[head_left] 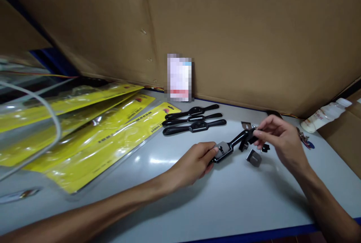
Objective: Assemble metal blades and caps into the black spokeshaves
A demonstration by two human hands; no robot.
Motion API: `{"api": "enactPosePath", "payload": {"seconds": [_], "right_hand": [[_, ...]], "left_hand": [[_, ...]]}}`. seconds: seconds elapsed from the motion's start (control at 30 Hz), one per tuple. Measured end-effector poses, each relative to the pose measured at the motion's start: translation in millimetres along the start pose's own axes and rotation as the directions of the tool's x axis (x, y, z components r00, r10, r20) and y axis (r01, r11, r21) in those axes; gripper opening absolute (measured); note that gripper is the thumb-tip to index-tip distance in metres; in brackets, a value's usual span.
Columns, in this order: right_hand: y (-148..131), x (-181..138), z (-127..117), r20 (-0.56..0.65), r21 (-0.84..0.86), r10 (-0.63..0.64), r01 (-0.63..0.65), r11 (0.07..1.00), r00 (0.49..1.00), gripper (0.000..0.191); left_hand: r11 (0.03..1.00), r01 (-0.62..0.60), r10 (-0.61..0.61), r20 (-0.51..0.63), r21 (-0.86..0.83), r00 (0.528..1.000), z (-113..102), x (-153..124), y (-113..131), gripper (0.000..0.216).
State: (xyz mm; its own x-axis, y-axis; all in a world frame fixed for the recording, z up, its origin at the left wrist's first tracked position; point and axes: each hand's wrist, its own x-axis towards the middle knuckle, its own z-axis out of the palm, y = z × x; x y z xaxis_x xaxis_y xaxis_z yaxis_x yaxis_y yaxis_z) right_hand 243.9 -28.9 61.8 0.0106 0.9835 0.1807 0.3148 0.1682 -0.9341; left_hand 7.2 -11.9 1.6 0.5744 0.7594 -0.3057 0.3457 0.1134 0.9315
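My left hand (200, 158) is closed around one end of a black spokeshave (238, 138), its thumb on a grey slotted blade (222, 151) lying on the body. The tool's free handle points up and right. My right hand (282, 138) pinches a small dark piece (252, 137), probably a cap, near the tip of that handle. Just below it, a loose slotted blade (254, 158) lies on the table, and another flat blade (246, 125) is behind. Small black parts (265, 148) sit beneath my right fingers, partly hidden.
Three black spokeshaves (197, 126) lie side by side farther back. Yellow blister-pack cards (118, 145) overlap at left, a white cable (53, 113) in front. A pixelated box (179, 79) stands against the cardboard wall (239, 29). A bottle (324, 115) leans at right beside keys (304, 138).
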Motion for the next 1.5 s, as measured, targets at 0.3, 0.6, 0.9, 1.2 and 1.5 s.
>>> {"api": "enactPosePath", "payload": {"seconds": [0.3, 0.6, 0.9, 1.2, 1.5], "right_hand": [[26.3, -25.6, 59.3, 0.101, -0.332, -0.345, 0.359, 0.872, 0.933, 0.006], [27.5, -23.9, 65.4, 0.203, -0.487, -0.442, 0.482, 0.729, 0.874, 0.008], [39.7, -16.9, 63.9, 0.226, -0.550, -0.482, 0.519, 0.654, 0.847, 0.016], [39.3, -14.0, 64.2, 0.185, -0.593, -0.527, 0.522, 0.614, 0.830, 0.014], [11.6, 15.7, -28.8, -0.177, -0.783, -0.470, 0.165, 0.600, 0.865, 0.013]], "left_hand": [[1.000, -0.014, 0.014, 0.011, -0.025, 1.000, 2.9, 1.1, -0.9, 0.039], [0.989, -0.058, 0.061, 0.013, -0.138, 0.998, 2.8, 2.8, -4.7, 0.038], [0.993, -0.005, 0.008, 0.033, -0.116, 0.999, 1.0, 0.4, -1.7, 0.041], [0.996, -0.042, 0.047, 0.058, -0.084, 0.997, 1.5, 3.4, -3.8, 0.037], [0.998, -0.001, 0.006, 0.080, -0.060, 0.997, -3.1, 1.4, -4.0, 0.037]]}}
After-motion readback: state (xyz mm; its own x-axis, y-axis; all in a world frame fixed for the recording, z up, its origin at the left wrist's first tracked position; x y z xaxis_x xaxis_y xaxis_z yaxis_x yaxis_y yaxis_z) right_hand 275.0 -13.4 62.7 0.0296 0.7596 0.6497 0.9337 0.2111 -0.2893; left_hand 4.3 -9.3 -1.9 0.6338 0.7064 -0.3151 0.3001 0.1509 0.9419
